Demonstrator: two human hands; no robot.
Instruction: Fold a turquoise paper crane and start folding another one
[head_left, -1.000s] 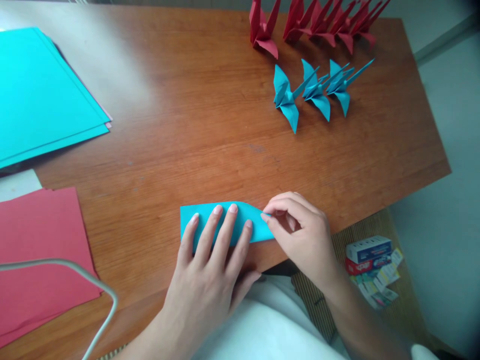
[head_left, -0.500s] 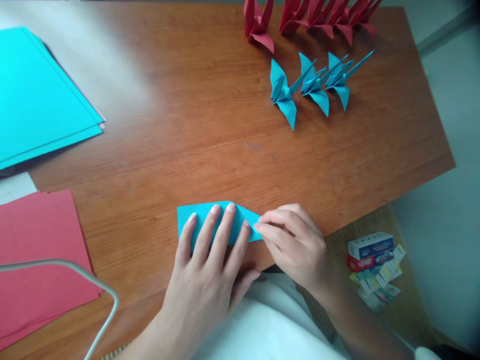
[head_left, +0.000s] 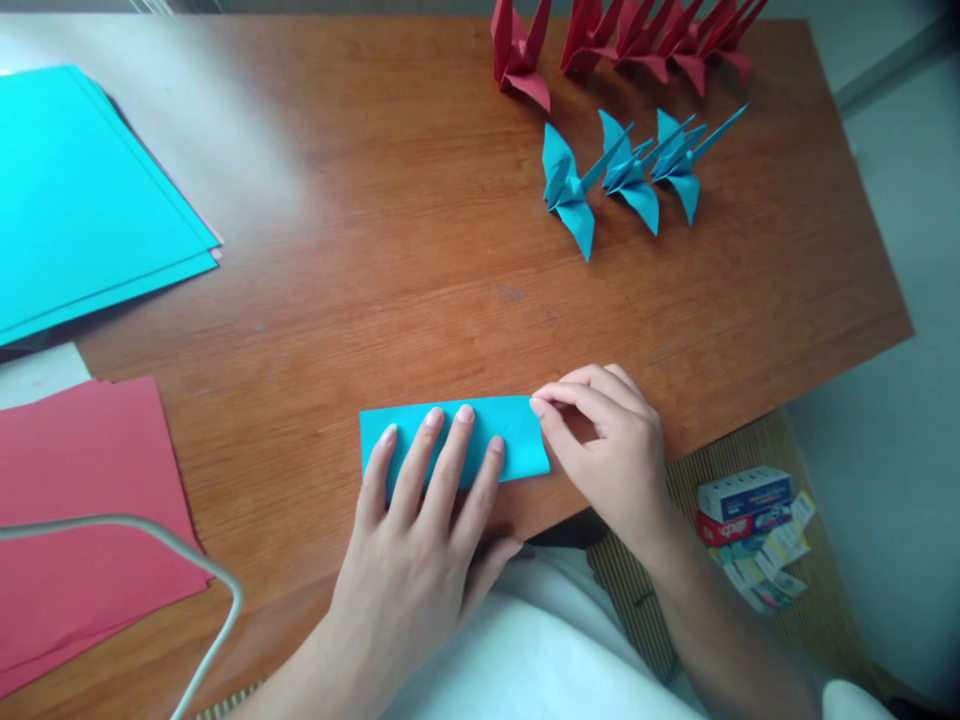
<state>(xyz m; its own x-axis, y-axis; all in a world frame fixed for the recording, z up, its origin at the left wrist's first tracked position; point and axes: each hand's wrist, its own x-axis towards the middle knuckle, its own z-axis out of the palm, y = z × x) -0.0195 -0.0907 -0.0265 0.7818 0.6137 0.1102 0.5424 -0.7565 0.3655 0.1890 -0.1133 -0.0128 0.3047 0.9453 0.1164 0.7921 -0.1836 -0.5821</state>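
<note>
A folded strip of blue paper (head_left: 519, 440) lies flat near the front edge of the wooden table (head_left: 390, 250). My left hand (head_left: 427, 540) rests on it with fingers spread, pressing it down; the fingers cover part of the strip. At the strip's upper right corner, my right hand (head_left: 611, 440) pinches the paper between thumb and fingertips. That corner now lies out square with the rest of the strip.
Blue paper cranes (head_left: 574, 195) stand at the upper right, with several red paper cranes (head_left: 521, 60) behind them. To the left lie blue sheets (head_left: 97, 200) and red sheets (head_left: 82, 460), a grey cable (head_left: 150, 530) crossing the red. Small boxes (head_left: 746, 495) sit below the table's right edge.
My right hand has moved up and slightly right with the paper's corner. The right end, folded down to a slant before, is now opened out into a rectangle. My left hand has stayed in place.
</note>
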